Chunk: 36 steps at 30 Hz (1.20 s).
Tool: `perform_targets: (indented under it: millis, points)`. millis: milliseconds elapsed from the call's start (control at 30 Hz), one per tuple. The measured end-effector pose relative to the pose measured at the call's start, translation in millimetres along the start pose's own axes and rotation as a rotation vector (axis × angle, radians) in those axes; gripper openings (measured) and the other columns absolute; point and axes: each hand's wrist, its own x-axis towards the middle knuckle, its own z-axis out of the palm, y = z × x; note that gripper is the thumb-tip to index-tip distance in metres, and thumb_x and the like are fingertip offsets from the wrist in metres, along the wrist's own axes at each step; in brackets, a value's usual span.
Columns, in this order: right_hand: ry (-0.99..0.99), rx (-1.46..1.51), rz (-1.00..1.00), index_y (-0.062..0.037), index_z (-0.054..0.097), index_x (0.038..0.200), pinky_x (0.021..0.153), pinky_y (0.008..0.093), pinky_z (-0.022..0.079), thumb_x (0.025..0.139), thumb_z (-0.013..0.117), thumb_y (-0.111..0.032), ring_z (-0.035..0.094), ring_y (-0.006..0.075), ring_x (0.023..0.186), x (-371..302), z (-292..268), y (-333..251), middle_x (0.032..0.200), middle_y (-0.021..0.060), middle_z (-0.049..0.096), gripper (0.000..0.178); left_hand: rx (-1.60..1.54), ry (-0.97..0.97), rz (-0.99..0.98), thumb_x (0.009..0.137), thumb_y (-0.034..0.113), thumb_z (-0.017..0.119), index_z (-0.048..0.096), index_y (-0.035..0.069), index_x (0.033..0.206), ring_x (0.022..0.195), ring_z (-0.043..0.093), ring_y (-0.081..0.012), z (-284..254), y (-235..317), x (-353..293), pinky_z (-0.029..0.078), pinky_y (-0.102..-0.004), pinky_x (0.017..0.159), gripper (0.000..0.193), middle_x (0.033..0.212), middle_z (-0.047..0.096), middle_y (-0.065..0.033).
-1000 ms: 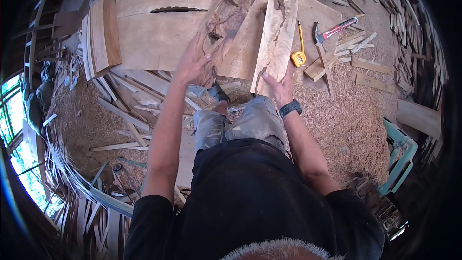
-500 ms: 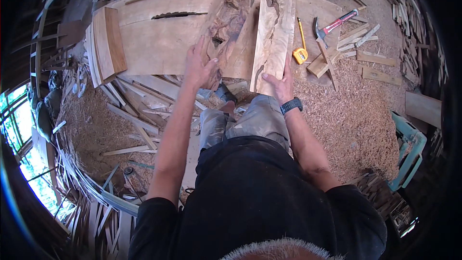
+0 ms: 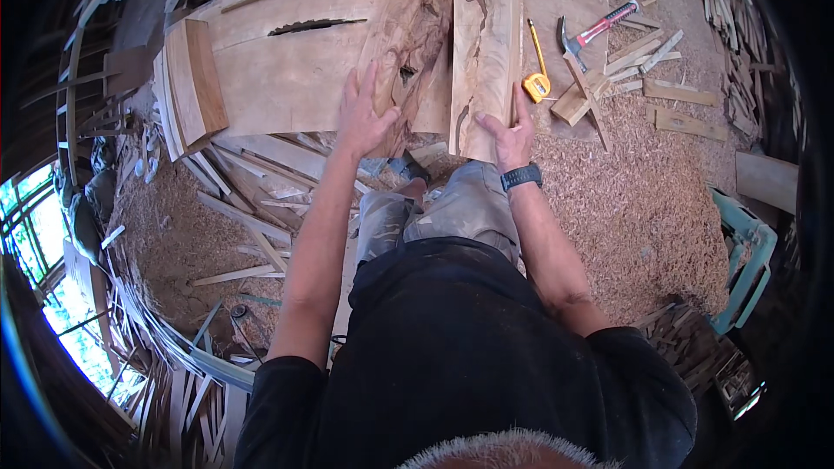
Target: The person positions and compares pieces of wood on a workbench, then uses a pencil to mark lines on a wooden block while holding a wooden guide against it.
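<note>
My left hand grips the near part of a rough brown board with a dark hole and a craggy surface; its fingers lie spread along the left side, the thumb near the lower end. To its right stands a paler board with a jagged crack. My right hand holds that board's near right corner, thumb on the face and index finger along the edge. The two boards are side by side, close together, over a wide wooden slab with a long dark slot.
Right of the boards lie a yellow tape measure, a pencil and a red-handled hammer. A wood block with a thin stick is nearby. Thick offcuts stand on the slab's left end. Sawdust and scrap strips cover the floor.
The rough board has turned more upright and shifted toward the pale board, narrowing the gap. My left hand has moved slightly right, its fingers now reaching higher along the side.
</note>
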Motion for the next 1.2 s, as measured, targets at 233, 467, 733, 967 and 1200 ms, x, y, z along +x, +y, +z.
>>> perform_targets:
  millis: [233, 467, 733, 967, 1200]
  points:
    - [0.279, -0.778, -0.158, -0.0186, 0.045, 0.157, 0.112, 0.0517, 0.035, 0.062, 0.092, -0.030, 0.043, 0.0432, 0.128, -24, 17, -9, 0.133, 0.0231, 0.046, 0.106, -0.051, 0.079, -0.065, 0.072, 0.039, 0.086, 0.032, 0.022, 0.162, 0.138, 0.043, -0.0502, 4, -3, 2, 0.038, -0.0555, 0.114, 0.106, 0.156, 0.037, -0.0302]
    - [0.371, -0.928, -0.085, -0.0234, 0.043, 0.155, 0.111, 0.0580, 0.033, 0.062, 0.091, -0.029, 0.039, 0.0456, 0.132, -30, 26, -22, 0.141, 0.0237, 0.040, 0.105, 0.096, 0.272, -0.142, 0.072, 0.038, 0.087, 0.041, 0.022, 0.157, 0.135, 0.045, -0.0461, 28, 38, -14, 0.036, -0.0574, 0.112, 0.098, 0.151, 0.042, -0.0256]
    - [0.394, -1.089, 0.000, -0.0202, 0.036, 0.158, 0.110, 0.0572, 0.034, 0.060, 0.090, -0.030, 0.040, 0.0471, 0.130, -32, 46, -18, 0.144, 0.0252, 0.038, 0.112, 0.227, 0.362, -0.257, 0.073, 0.038, 0.087, 0.043, 0.027, 0.155, 0.136, 0.043, -0.0442, 46, 61, -23, 0.033, -0.0581, 0.111, 0.094, 0.152, 0.040, -0.0238]
    - [0.284, -1.102, 0.066, -0.0224, 0.024, 0.163, 0.112, 0.0621, 0.028, 0.060, 0.085, -0.031, 0.034, 0.0478, 0.139, -32, 61, -23, 0.154, 0.0286, 0.030, 0.120, 0.245, 0.377, -0.294, 0.070, 0.033, 0.089, 0.040, 0.027, 0.155, 0.138, 0.038, -0.0421, 58, 70, -25, 0.030, -0.0579, 0.110, 0.098, 0.152, 0.036, -0.0212]
    - [0.224, -1.130, 0.033, -0.0144, 0.023, 0.163, 0.113, 0.0596, 0.033, 0.062, 0.090, -0.038, 0.036, 0.0506, 0.139, -24, 62, -20, 0.153, 0.0311, 0.031, 0.123, 0.286, 0.309, -0.319, 0.069, 0.036, 0.089, 0.032, 0.017, 0.157, 0.138, 0.037, -0.0433, 57, 73, -19, 0.029, -0.0574, 0.111, 0.106, 0.151, 0.036, -0.0224]
